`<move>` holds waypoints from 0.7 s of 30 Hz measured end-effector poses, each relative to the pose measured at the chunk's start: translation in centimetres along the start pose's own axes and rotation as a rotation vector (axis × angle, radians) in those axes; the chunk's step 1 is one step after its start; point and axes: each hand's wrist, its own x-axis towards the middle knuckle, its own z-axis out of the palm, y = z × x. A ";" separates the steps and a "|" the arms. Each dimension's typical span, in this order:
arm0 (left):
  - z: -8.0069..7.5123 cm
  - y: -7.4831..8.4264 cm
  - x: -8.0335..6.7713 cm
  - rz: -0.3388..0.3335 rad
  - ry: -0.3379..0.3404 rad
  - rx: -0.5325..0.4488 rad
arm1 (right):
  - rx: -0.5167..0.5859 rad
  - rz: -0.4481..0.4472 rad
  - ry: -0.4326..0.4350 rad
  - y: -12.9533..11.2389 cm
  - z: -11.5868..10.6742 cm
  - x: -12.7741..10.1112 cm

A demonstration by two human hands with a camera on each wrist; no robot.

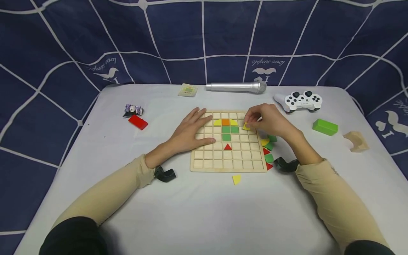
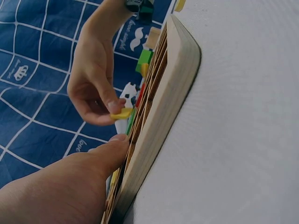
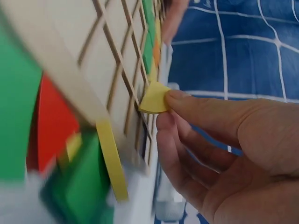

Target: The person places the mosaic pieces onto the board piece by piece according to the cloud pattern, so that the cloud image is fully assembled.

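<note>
1. Yellow quarter-round wooden tile sits pinched between the thumb and fingertips of the right hand, just above the upper right cells of the pale wooden grid board.
2. Left of those fingers, the left hand lies flat on the board's left columns, fingers straight and slightly spread, holding nothing.
3. Between the two hands the board's cells hold two yellow curved tiles, an orange square tile, three green square tiles and a red triangle tile; the other visible cells are bare.
4. Below the right fingers, loose green, yellow and red tiles crowd the board's right edge.
5. Nearer the person than both hands, another yellow quarter-round tile lies alone on the white tabletop, apart from the board's near edge.
</note>
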 end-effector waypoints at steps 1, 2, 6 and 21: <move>0.0 0.0 0.0 -0.001 0.000 -0.001 | -0.006 -0.001 -0.001 -0.2 0.3 0.2; 0.0 0.0 0.0 -0.001 0.001 0.000 | -0.005 0.000 -0.008 -0.3 0.6 0.4; -0.1 0.0 -0.1 -0.004 -0.001 0.004 | -0.022 0.005 -0.011 -0.9 1.5 0.6; -0.2 0.2 -0.1 -0.008 -0.003 0.005 | -0.022 -0.077 0.036 -0.2 0.5 -1.9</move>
